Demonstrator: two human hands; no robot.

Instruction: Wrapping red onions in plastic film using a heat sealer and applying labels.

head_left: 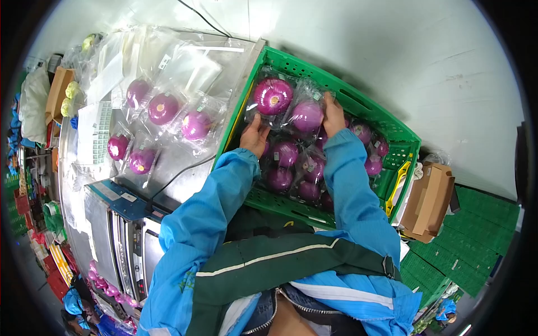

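My left hand (255, 136) is at the inner left side of a green plastic crate (350, 91), its fingers apart. They rest by the lower edge of a clear bag with a large red onion (273, 95) inside. Opposite it, my right hand (334, 116) grips the right side of another bagged red onion (307, 116). These two bagged onions lie side by side in the crate's far left part. Below and to the right, several more bagged onions (286, 153) fill the crate. My forearms hide some of them.
Left of the crate, a steel table (182, 173) carries several bagged onions (163, 108), clear plastic bags (193, 64) and a white keyboard (104, 131). A blue-topped machine (129, 200) with a black cable stands nearer. An open cardboard box (428, 201) sits beyond the crate's right end.
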